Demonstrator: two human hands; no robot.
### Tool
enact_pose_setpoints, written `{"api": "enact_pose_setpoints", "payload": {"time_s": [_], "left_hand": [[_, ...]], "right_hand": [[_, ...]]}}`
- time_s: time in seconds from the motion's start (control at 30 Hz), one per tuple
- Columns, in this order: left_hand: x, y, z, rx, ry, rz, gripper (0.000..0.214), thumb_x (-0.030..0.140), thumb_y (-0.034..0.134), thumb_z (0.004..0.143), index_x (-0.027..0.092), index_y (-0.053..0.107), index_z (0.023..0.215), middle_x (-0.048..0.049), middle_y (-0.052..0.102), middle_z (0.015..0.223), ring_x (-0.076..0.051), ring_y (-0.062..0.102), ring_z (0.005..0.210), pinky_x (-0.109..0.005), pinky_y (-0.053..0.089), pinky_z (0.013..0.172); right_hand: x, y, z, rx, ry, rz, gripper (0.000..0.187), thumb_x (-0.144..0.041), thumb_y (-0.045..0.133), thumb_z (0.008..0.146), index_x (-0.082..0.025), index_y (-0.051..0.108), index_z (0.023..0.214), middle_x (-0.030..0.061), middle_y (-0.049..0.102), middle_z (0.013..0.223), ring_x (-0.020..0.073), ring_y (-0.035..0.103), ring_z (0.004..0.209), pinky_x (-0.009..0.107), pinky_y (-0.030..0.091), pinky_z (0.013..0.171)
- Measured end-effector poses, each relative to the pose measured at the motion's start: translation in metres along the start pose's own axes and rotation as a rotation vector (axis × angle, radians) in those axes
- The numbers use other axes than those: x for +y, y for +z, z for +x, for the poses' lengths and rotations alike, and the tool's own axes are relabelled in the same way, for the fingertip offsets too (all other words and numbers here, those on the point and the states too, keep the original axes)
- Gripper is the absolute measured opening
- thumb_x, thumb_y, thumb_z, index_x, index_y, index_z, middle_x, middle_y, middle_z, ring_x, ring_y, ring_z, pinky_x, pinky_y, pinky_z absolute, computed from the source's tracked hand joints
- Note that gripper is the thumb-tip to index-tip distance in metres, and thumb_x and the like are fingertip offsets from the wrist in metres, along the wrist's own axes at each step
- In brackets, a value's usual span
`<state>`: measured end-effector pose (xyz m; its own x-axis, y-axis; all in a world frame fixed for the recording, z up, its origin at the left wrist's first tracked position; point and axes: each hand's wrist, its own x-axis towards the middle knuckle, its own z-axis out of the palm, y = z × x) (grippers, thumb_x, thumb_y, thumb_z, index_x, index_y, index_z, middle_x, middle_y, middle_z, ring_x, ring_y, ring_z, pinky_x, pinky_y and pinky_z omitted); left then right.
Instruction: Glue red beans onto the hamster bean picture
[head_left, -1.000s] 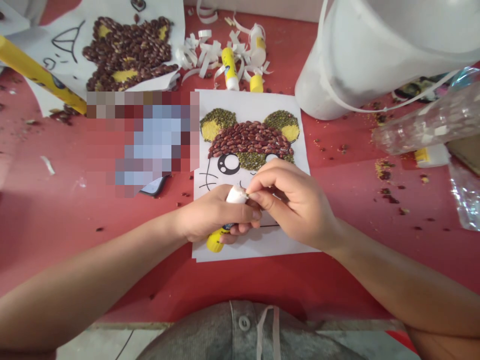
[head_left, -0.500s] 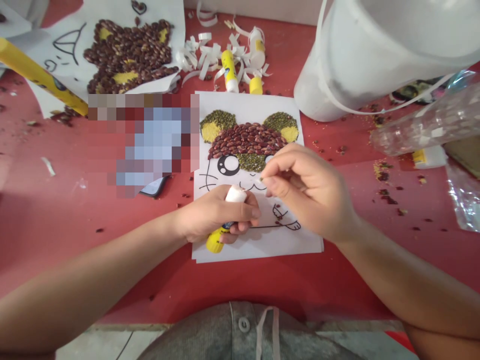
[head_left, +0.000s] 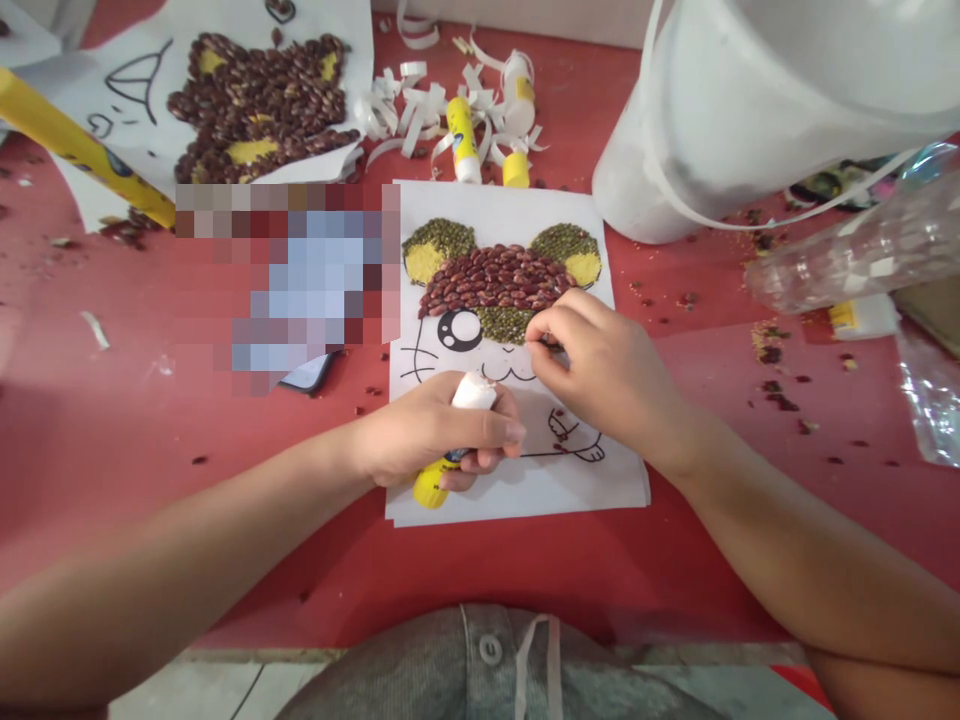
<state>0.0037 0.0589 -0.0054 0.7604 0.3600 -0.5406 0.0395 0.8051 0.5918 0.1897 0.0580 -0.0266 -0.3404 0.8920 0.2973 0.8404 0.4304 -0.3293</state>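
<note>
My left hand is closed around a glue stick, yellow at its lower end with a white uncapped top. It hovers over the lower part of a paper sheet with a cartoon animal drawing. Red beans cover its forehead, green mung beans and yellow grains fill the ears. Another mung bean patch lies between the eyes. At this patch's lower right edge, my right hand pinches thumb and forefinger together; the tiny green bean is now hidden by the fingertips. The hand covers the right eye.
Behind the sheet lie a second glue stick, a yellow cap and paper curls. A white bucket and plastic bottle stand right. Left are a blurred phone and another bean picture.
My right hand has lowered its pinched fingertips from above the mouth to the edge of the mung bean patch. My left hand keeps the glue stick in nearly the same place.
</note>
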Motion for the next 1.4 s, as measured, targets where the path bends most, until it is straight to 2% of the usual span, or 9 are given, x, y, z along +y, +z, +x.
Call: {"api": "enact_pose_setpoints", "payload": {"time_s": [0.23, 0.5, 0.77, 0.83, 1.0, 1.07, 1.23, 1.33, 1.4], "left_hand": [[0.000, 0.000, 0.001, -0.004, 0.003, -0.003, 0.013, 0.015, 0.065, 0.066, 0.011, 0.060, 0.056, 0.0027, 0.049, 0.045, -0.003, 0.038, 0.036, -0.012, 0.031, 0.028], [0.000, 0.000, 0.001, 0.000, -0.011, -0.005, 0.013, 0.016, 0.066, 0.065, 0.011, 0.060, 0.055, 0.0025, 0.050, 0.044, -0.003, 0.037, 0.036, -0.012, 0.031, 0.028], [0.001, -0.003, 0.000, 0.010, -0.016, -0.026, 0.013, 0.017, 0.067, 0.064, 0.011, 0.060, 0.056, 0.0022, 0.050, 0.044, -0.003, 0.037, 0.035, -0.012, 0.031, 0.028], [0.001, -0.004, 0.000, 0.003, -0.018, -0.047, 0.013, 0.017, 0.067, 0.065, 0.010, 0.060, 0.056, 0.0020, 0.050, 0.044, -0.003, 0.038, 0.035, -0.012, 0.031, 0.028], [0.000, -0.008, 0.002, -0.051, 0.028, -0.219, 0.013, 0.019, 0.066, 0.068, 0.011, 0.062, 0.059, 0.0018, 0.049, 0.047, -0.004, 0.038, 0.038, -0.011, 0.031, 0.028], [0.000, -0.010, 0.002, -0.080, 0.071, -0.286, 0.010, 0.019, 0.066, 0.068, 0.010, 0.064, 0.062, 0.0015, 0.049, 0.051, -0.004, 0.040, 0.040, -0.011, 0.033, 0.029], [-0.001, -0.013, 0.001, -0.107, 0.169, -0.408, 0.010, 0.017, 0.065, 0.067, 0.009, 0.065, 0.073, 0.0002, 0.053, 0.060, -0.006, 0.050, 0.051, -0.014, 0.047, 0.043], [-0.002, -0.012, 0.000, -0.106, 0.223, -0.474, 0.018, 0.019, 0.065, 0.067, 0.009, 0.066, 0.082, -0.0011, 0.059, 0.067, -0.008, 0.057, 0.060, -0.021, 0.057, 0.064], [-0.003, -0.010, -0.001, -0.098, 0.279, -0.526, 0.025, 0.019, 0.065, 0.068, 0.008, 0.067, 0.090, -0.0036, 0.064, 0.075, -0.010, 0.062, 0.069, -0.027, 0.056, 0.079]], "right_hand": [[-0.002, 0.001, 0.001, -0.040, 0.044, -0.024, 0.012, -0.013, 0.050, 0.081, -0.019, 0.054, 0.071, 0.0046, 0.055, 0.076, 0.0162, 0.049, 0.066, 0.029, 0.037, 0.058], [0.006, -0.007, 0.006, -0.038, 0.170, 0.294, 0.010, -0.010, 0.058, 0.076, -0.018, 0.055, 0.080, 0.0020, 0.054, 0.082, 0.0127, 0.052, 0.069, 0.027, 0.043, 0.061], [0.005, 0.000, 0.007, -0.046, 0.140, 0.206, 0.011, -0.010, 0.059, 0.078, -0.019, 0.052, 0.077, 0.0020, 0.052, 0.082, 0.0138, 0.052, 0.072, 0.028, 0.043, 0.066], [0.005, -0.001, 0.008, -0.015, 0.137, 0.242, 0.012, -0.011, 0.060, 0.078, -0.019, 0.051, 0.077, 0.0013, 0.052, 0.080, 0.0134, 0.052, 0.071, 0.028, 0.042, 0.064], [0.006, -0.009, 0.009, 0.214, 0.218, 0.374, 0.016, -0.021, 0.056, 0.084, -0.022, 0.043, 0.075, -0.0046, 0.043, 0.061, 0.0094, 0.042, 0.052, 0.025, 0.036, 0.050], [0.005, -0.010, 0.009, 0.251, 0.222, 0.435, 0.017, -0.019, 0.055, 0.085, -0.022, 0.041, 0.074, -0.0055, 0.042, 0.059, 0.0083, 0.041, 0.049, 0.024, 0.036, 0.048], [0.002, -0.011, 0.006, 0.203, 0.244, 0.702, 0.012, -0.018, 0.047, 0.090, -0.021, 0.048, 0.078, -0.0031, 0.052, 0.065, 0.0078, 0.052, 0.052, 0.023, 0.043, 0.049], [0.000, -0.014, 0.003, 0.219, 0.249, 0.748, 0.019, -0.025, 0.044, 0.093, -0.022, 0.051, 0.076, -0.0038, 0.051, 0.059, 0.0067, 0.049, 0.047, 0.022, 0.040, 0.045], [-0.001, -0.016, 0.001, 0.247, 0.225, 0.774, 0.031, -0.031, 0.044, 0.094, -0.021, 0.050, 0.066, -0.0042, 0.046, 0.052, 0.0068, 0.045, 0.044, 0.023, 0.036, 0.042]]}}
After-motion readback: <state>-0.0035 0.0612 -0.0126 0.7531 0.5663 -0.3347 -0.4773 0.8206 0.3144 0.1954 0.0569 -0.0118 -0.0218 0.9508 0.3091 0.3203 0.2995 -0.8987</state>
